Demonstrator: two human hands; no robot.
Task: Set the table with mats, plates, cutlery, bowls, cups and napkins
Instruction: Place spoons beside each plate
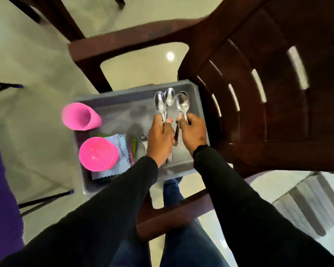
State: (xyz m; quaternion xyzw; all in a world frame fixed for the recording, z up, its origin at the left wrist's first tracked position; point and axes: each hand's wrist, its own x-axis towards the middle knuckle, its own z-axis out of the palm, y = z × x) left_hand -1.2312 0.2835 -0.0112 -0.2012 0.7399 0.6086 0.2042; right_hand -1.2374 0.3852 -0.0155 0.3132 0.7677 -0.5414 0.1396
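Over a grey tray (198, 105) by a chair, the left hand (159, 138) grips two upright spoons (163, 102), the right hand (194, 132) one spoon (182, 104), bowls pointing away.

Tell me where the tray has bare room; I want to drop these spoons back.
Bare floor of the grey tray runs between the pink cup and the spoons. Crowded: the near-left corner, with pink bowl, cloth napkins and forks.
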